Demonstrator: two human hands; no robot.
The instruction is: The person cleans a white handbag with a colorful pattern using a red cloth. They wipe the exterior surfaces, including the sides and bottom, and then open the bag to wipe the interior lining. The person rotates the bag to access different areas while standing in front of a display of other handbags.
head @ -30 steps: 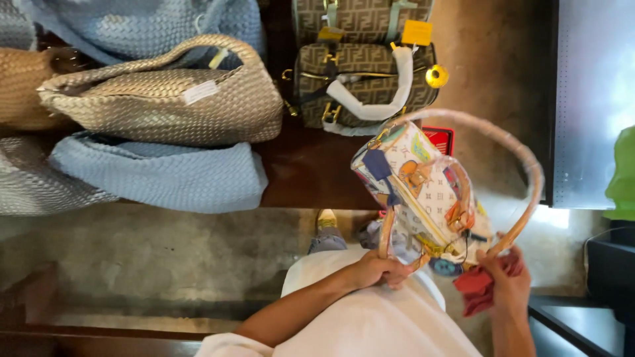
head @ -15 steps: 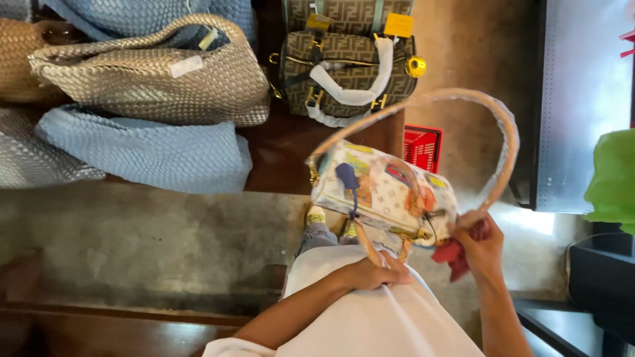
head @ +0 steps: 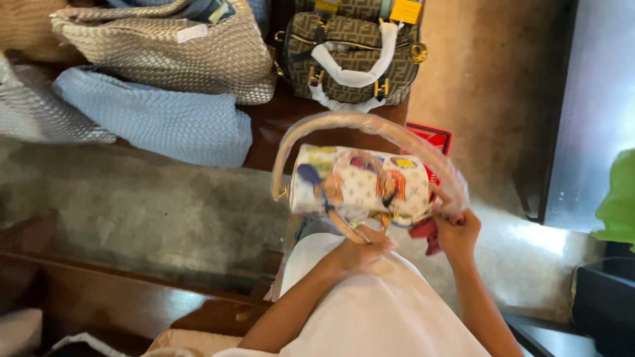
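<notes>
I hold a small white handbag (head: 360,182) with colourful prints and a long beige handle (head: 344,122) wrapped in clear plastic, out in front of my white top. My left hand (head: 357,250) grips the bag's lower edge by a small strap loop. My right hand (head: 456,231) pinches the handle's right end, with a red cloth (head: 423,233) tucked under its fingers. The bag lies roughly level, its handle arching away from me.
A dark wooden shelf (head: 264,129) carries a beige woven bag (head: 172,53), a light blue woven bag (head: 155,119) and a brown patterned bag with white-wrapped handles (head: 354,56). A red card (head: 433,139) lies beyond the held bag. Grey stone floor (head: 152,211), a green plant (head: 618,198) at right.
The handbag has swung from tilted at the right to level and further left. Both hands kept hold of it, and the view dropped toward the shelf.
</notes>
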